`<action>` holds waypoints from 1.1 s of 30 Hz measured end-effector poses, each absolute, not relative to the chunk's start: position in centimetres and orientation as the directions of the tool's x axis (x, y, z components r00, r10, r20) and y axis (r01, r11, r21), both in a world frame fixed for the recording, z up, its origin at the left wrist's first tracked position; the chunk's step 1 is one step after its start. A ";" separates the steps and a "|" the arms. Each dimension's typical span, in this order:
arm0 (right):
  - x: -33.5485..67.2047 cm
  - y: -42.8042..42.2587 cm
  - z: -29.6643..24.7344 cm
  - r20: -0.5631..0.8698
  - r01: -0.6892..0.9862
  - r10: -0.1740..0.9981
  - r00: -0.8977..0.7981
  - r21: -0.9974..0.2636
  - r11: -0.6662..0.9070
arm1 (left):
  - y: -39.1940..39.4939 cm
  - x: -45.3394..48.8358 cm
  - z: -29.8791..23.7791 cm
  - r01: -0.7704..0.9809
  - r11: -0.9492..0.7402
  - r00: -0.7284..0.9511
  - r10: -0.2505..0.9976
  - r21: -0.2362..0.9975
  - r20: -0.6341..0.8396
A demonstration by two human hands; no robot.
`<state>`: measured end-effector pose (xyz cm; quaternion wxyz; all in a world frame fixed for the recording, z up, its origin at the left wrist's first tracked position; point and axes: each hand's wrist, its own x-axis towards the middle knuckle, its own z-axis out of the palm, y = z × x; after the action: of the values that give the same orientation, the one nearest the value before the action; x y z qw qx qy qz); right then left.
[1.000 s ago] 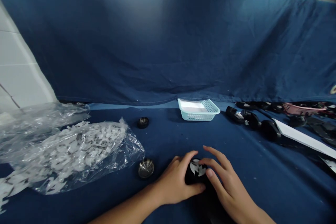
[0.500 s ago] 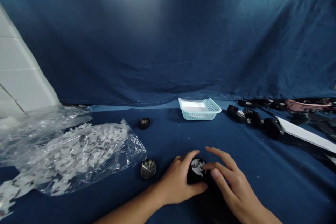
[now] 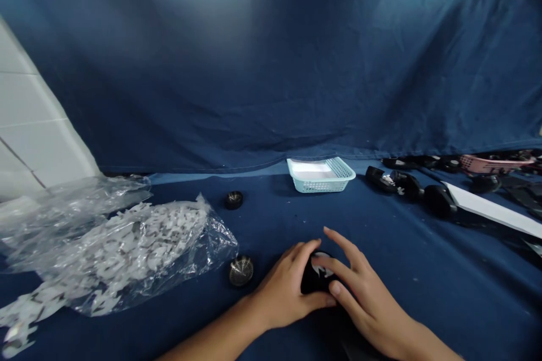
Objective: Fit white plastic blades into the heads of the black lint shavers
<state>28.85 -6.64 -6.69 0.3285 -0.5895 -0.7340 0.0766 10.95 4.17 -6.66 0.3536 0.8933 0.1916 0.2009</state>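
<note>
Black round part [image 3: 317, 277]: on the blue cloth near the bottom middle of the view, cupped between both hands, white jagged mark on top, lower part in shadow and hard to make out.
Left hand [image 3: 283, 292]: on the part's left side, fingers [image 3: 302, 254] curled over it, thumb along its lower edge, grip closed around it.
Right hand [image 3: 364, 289]: on the part's right side, fingers [image 3: 342, 251] spread apart and draped over the top, tips touching the part near the white mark, index finger raised a little; pressure cannot be told.
Mesh-topped metal cap [image 3: 241, 271]: just left of the left hand, on the cloth, touching neither hand.
Dark round cap [image 3: 234, 200]: farther back, near the plastic bag, well apart from the hands.
Plastic bag [image 3: 212, 248]: clear, crumpled, at left, full of small white pieces [image 3: 127, 242], some spilling out at the lower left.
Basket [image 3: 320, 183]: pale blue, slotted, back middle, white tray [image 3: 309, 169] inside.
Black parts [image 3: 393, 183]: jumbled in a row at back right, beside a white strip [image 3: 491, 210] and a pink piece [image 3: 491, 163].
Blue cloth [image 3: 271, 211]: covers the table and hangs up behind it as a backdrop.
Tiled wall [image 3: 29, 113]: white, at far left.
</note>
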 end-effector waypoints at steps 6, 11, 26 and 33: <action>29.9 -5.6 -7.0 0.402 0.641 0.900 0.169 -0.738 0.209 | 6.0 9.9 -3.8 0.296 -0.754 0.722 0.579 0.587 0.380; 30.3 -4.3 -7.9 0.314 0.479 0.905 0.287 -0.865 0.148 | 7.9 8.8 -0.2 0.447 -0.683 0.780 0.613 0.578 0.121; 30.1 -3.8 -7.8 0.242 0.441 0.927 0.285 -0.892 0.097 | 10.4 8.8 -1.0 -0.227 0.429 0.787 0.610 0.874 -0.095; 29.0 -5.1 -6.4 0.111 0.402 0.983 0.145 -0.914 0.043 | 10.3 9.6 -2.4 -0.265 0.325 0.687 0.724 0.908 -0.058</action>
<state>28.99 -5.06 -6.42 0.4470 -0.6106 -0.5674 0.3248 9.60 10.26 -2.45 0.7790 0.4865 0.2358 0.3176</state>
